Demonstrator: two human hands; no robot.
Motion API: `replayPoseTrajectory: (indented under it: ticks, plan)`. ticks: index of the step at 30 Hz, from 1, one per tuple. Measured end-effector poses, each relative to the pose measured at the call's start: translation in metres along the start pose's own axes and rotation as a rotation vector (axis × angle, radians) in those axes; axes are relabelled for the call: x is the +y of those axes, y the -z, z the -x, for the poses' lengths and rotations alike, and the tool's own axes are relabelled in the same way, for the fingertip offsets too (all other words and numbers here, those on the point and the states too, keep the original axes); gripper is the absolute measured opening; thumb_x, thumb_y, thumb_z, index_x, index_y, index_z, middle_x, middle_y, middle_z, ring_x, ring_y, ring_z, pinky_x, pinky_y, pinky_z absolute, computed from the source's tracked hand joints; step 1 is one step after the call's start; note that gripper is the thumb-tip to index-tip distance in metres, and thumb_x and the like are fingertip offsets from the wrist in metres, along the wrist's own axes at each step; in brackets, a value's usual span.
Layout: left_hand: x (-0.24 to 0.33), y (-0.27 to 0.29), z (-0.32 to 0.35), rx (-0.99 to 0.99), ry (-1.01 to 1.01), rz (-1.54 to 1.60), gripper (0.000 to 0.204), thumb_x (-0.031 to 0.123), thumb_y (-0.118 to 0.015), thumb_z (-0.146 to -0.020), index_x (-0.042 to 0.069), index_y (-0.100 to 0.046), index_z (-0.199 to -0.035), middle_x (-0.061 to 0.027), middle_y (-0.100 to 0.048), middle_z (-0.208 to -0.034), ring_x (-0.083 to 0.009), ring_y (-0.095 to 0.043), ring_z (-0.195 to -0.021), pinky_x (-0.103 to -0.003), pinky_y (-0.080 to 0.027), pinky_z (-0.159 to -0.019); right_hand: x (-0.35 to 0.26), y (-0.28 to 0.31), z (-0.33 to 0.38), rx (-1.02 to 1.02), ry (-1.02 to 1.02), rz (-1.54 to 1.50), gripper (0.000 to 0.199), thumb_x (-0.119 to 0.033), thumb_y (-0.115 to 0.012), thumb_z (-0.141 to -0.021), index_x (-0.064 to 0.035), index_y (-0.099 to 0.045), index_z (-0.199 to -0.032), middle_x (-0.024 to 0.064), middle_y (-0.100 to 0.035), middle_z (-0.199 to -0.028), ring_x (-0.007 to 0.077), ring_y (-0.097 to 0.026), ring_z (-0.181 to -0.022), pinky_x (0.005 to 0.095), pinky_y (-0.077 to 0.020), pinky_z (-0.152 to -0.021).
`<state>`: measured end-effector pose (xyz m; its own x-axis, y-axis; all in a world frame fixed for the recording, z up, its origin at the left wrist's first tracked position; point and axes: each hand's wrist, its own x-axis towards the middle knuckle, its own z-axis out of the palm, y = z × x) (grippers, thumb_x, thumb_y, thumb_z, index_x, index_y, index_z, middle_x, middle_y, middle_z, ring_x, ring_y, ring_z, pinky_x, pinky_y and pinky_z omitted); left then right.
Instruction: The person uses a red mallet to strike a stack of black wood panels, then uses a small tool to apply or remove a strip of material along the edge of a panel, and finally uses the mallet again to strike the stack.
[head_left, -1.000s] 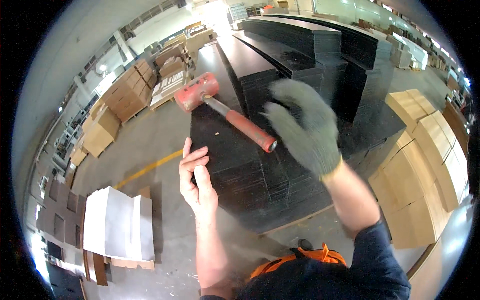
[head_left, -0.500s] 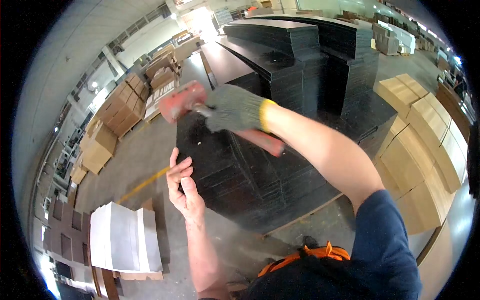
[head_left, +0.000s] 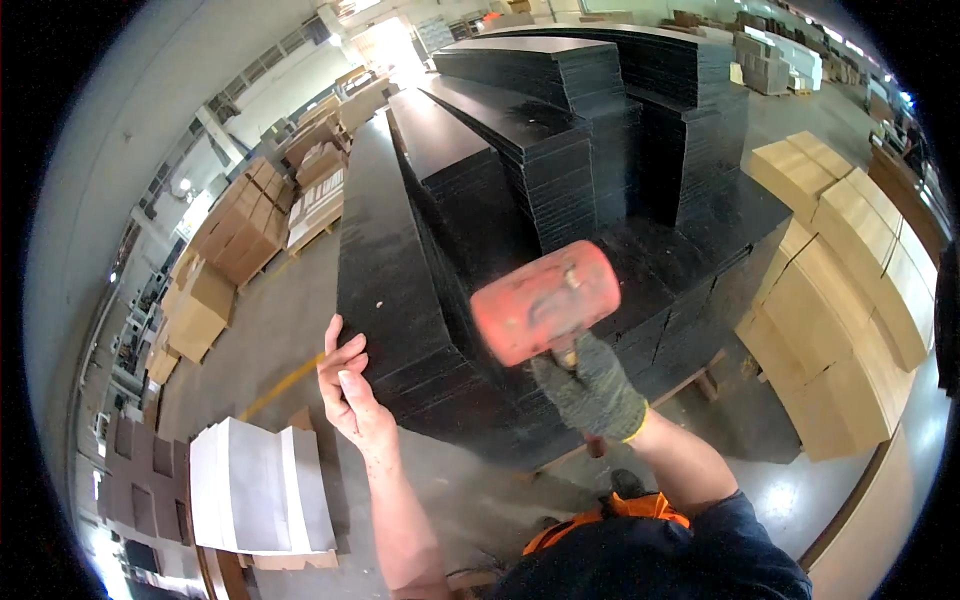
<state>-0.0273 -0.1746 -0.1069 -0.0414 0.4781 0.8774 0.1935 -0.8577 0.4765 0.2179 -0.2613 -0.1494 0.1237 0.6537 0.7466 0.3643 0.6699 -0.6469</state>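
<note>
At black stack [head_left: 385,250] edge: left hand [head_left: 358,403]; floor [head_left: 285,325] alongside.

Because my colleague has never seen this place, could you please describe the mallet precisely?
Find the large stacks of black boards in the middle. At their near side, the gloved right hand holds the mallet. Its thick, scuffed red cylindrical head sets it apart from the flat black boards behind.

The right hand [head_left: 592,392] hides most of the handle [head_left: 596,447] of the red mallet [head_left: 545,303], whose head [head_left: 535,310] looks slightly blurred.
</note>
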Motion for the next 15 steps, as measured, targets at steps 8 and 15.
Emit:
replayPoseTrajectory:
  ticks: [8, 15]
  plan:
    - [0.002, 0.002, 0.000, -0.002, 0.023, -0.035, 0.034, 0.026, -0.045, -0.106, -0.002, -0.050, -0.087, -0.0159, -0.064, -0.108, -0.0441, -0.048, -0.130, -0.053, -0.035, -0.109, 0.022, -0.014, 0.004, -0.026, 0.294, 0.236, 0.043, -0.001, -0.068, -0.081, 0.0047, -0.053, -0.120, 0.0251, -0.060, -0.103, 0.0436, -0.063, -0.080, 0.0467, -0.0501, -0.061]
    - [0.001, 0.002, -0.001, -0.003, -0.007, -0.037, 0.035, 0.027, -0.044, -0.106, -0.001, -0.049, -0.086, -0.0155, -0.064, -0.108, -0.0441, -0.049, -0.129, -0.054, -0.034, -0.109, 0.024, -0.015, 0.003, -0.054, 0.123, 0.228, 0.039, -0.004, -0.067, -0.081, 0.0039, -0.053, -0.117, 0.0266, -0.059, -0.094, 0.0426, -0.061, -0.070, 0.0482, -0.0475, -0.055]
